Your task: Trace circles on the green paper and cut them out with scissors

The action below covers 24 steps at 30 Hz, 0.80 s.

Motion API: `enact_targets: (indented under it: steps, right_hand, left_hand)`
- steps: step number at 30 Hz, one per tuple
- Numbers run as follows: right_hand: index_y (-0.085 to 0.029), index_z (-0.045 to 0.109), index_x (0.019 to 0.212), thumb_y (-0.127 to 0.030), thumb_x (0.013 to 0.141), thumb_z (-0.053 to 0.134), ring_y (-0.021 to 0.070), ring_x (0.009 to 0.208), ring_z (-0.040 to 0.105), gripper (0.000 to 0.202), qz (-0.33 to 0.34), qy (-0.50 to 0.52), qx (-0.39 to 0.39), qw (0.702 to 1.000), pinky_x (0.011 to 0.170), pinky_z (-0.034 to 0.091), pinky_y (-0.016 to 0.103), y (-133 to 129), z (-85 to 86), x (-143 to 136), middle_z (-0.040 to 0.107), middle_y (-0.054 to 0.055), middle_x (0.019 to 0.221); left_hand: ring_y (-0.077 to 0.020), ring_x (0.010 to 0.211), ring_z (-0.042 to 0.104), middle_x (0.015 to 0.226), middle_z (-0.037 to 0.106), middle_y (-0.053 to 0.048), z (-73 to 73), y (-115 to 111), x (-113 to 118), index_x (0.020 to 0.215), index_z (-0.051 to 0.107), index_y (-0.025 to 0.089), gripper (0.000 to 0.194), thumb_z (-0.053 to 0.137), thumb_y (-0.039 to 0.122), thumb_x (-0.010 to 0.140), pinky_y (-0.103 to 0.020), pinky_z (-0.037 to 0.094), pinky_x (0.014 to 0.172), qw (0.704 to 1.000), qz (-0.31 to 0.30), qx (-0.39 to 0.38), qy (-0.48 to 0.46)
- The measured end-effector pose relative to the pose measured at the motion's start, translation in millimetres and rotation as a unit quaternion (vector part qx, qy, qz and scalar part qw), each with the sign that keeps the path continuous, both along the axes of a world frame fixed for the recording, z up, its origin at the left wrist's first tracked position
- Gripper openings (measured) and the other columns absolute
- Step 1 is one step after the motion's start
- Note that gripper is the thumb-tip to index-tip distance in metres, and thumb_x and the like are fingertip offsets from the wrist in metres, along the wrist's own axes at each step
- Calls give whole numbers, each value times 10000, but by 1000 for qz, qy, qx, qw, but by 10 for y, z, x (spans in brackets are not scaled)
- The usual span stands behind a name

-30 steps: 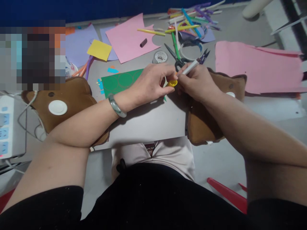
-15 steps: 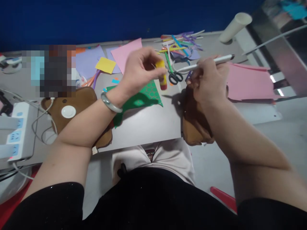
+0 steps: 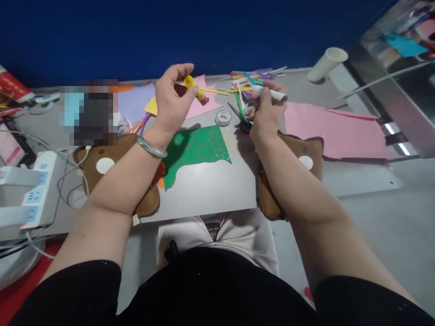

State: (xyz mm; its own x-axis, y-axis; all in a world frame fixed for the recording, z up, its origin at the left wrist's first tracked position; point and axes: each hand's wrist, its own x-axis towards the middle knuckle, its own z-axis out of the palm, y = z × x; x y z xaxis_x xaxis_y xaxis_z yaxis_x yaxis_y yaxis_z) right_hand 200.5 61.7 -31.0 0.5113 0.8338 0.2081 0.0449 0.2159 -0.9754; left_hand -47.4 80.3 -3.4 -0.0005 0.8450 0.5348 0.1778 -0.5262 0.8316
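Note:
My left hand [image 3: 175, 99], raised above the table's far side, is closed around a small yellow glue stick [image 3: 190, 83] with a red end. My right hand [image 3: 267, 111] grips a white marker pen [image 3: 277, 95], tilted, its dark end pointing right. Below my left hand lies green paper [image 3: 199, 145] drawn with circles, its lower edge cut in a curve. A roll of tape [image 3: 223, 117] sits between the hands. Black-handled scissors [image 3: 245, 126] lie partly hidden beside my right hand. Orange paper [image 3: 161, 174] peeks out under the green sheet.
Brown cushions [image 3: 117, 147] [image 3: 307, 147] lie under both forearms. Pink paper [image 3: 346, 131] spreads at right, near a white cup [image 3: 328, 65]. Coloured strips [image 3: 261, 73] are heaped at the back. At left are a power strip [image 3: 42, 181] with cables and purple paper [image 3: 134, 99].
Both hands have moved left, still holding the glue stick and marker pen. The pen's dark end now tips downward to the right. The tape roll and more of the green paper are uncovered.

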Motion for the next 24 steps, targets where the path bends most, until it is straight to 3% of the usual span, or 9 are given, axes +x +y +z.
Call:
enact_targets:
  steps: [5, 8, 12, 17, 21, 24]
  right_hand:
    - [-313, 425, 1152, -617, 1043, 472, 130, 470, 356, 326, 26, -35, 20, 999, 565, 429, 332, -43, -155, 69, 613, -74, 738]
    - [-313, 488, 1118, -634, 1021, 504, 155, 547, 525, 335, 34, -86, 21, 995, 592, 473, 336, -84, -188, 84, 631, -42, 748]
    - [-310, 559, 1094, -507, 971, 631, 196, 738, 705, 243, 44, -170, 8, 984, 671, 545, 356, -200, -145, 50, 696, 1, 835]
    - [-309, 573, 1087, -331, 929, 695, 245, 853, 752, 201, 47, -189, 18, 981, 715, 567, 382, -299, -64, 11, 745, 30, 905]
    - [-289, 565, 1052, -181, 863, 673, 228, 822, 719, 243, 52, -152, 37, 986, 703, 530, 353, -294, -39, 2, 740, 40, 890]
    - [-278, 553, 1029, -138, 827, 641, 222, 779, 700, 261, 46, -145, 39, 988, 720, 525, 354, -276, -44, -1, 710, 39, 851]
  left_hand:
    - [-166, 792, 618, 973, 760, 33, 44, -22, -27, 977, 681, 340, 292, 787, 377, 708, -410, 553, 829, 997, 29, -44, -64]
    - [-146, 741, 615, 796, 688, 68, 32, 15, -73, 938, 619, 359, 250, 736, 375, 718, -383, 566, 812, 986, 47, -103, -124]
    - [-180, 949, 750, 937, 757, 27, -21, 52, -145, 998, 562, 334, 232, 682, 413, 816, -380, 597, 876, 977, 37, -170, -126]
    - [-250, 1156, 778, 1015, 811, -48, -66, 95, -214, 1022, 647, 314, 215, 646, 498, 910, -407, 606, 941, 966, 29, -234, -104]
    - [-204, 867, 706, 934, 771, -24, 50, 140, -292, 974, 599, 318, 317, 583, 635, 969, -405, 546, 861, 951, 34, -268, -152]
    - [-121, 625, 439, 767, 613, 36, 244, 124, -373, 916, 483, 278, 572, 257, 768, 1107, -352, 433, 701, 949, 59, -238, -200]
